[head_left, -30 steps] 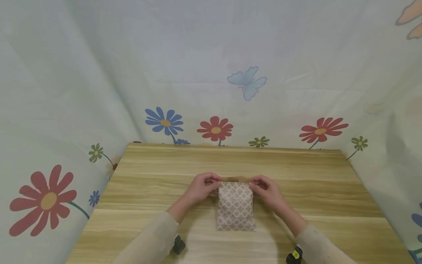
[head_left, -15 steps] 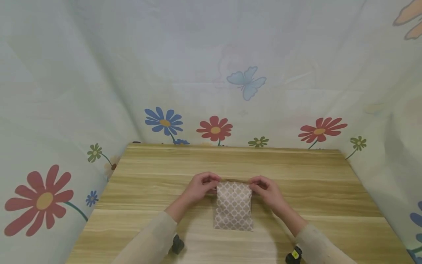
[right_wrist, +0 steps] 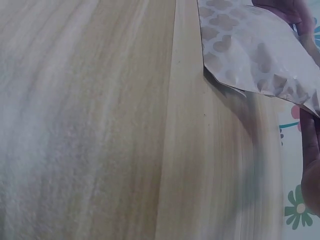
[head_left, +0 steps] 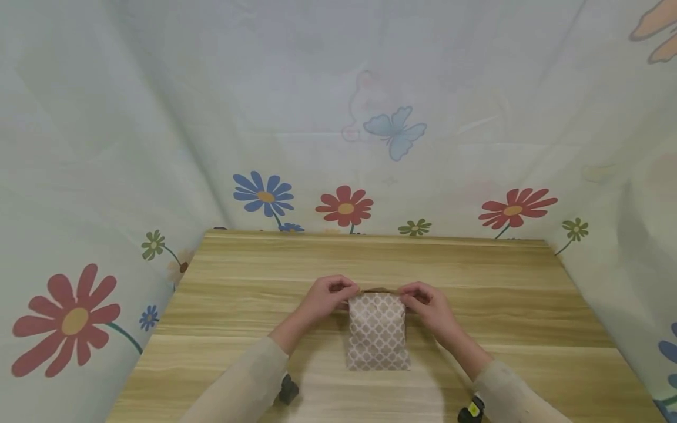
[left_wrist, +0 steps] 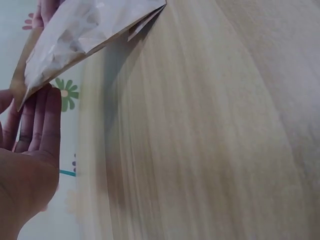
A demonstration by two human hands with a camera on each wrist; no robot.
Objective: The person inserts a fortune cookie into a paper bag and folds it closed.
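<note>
Since half a second ago the paper bag (head_left: 378,332) has slid a touch to the right and its lower edge sits squarer on the desk (head_left: 238,276); my hands have hardly shifted.

My left hand (head_left: 327,298) pinches the bag's top left corner, thumb and fingers curled around the rim. In the left wrist view the fingers (left_wrist: 42,120) look fairly straight beside the bag's edge (left_wrist: 75,35), so the grip itself shows best from the head view.

The bag lies in the middle of the desk, near my side, its patterned face up, its bottom resting on the wood and its mouth lifted slightly between my hands. The brown inner lip shows along the top.

My right hand (head_left: 429,304) pinches the top right corner in the same way, fingers curled over the rim. The right wrist view shows the bag's patterned side (right_wrist: 250,50) raised off the wood, with only a sliver of my fingers (right_wrist: 310,165) at the frame's edge.

A flowered cloth (head_left: 344,117) hangs behind the desk and on both sides.
</note>
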